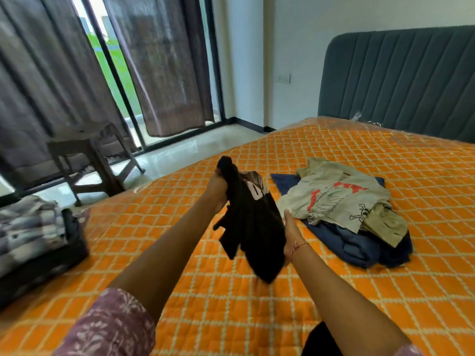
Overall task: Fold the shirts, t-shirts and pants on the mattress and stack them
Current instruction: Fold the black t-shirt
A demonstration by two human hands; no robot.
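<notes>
In the head view, you hold a black t-shirt [253, 227] in the air above the middle of the mattress [257, 304], clear of the orange quilt. Your left hand [218, 187] grips its upper end, fingers curled round a bunched edge that sticks up past the knuckles. Your right hand [289, 232] holds the shirt's right side lower down; the cloth hides most of those fingers, so you cannot tell how they lie beyond the thumb resting against the fabric.

The shirt hangs twisted between your hands, its lower end dangling below the right hand. The risk, as it looks, is laying it down in this state: the twist would fold into creases, and the loose hem could drag the quilt.

An unfolded pile lies just to the right, toward the headboard [398, 78] side: a grey printed t-shirt [339, 196] over blue garments [354, 245]. A careless swing could catch it. Folded clothes [30, 227] sit stacked at the mattress's left edge.
</notes>
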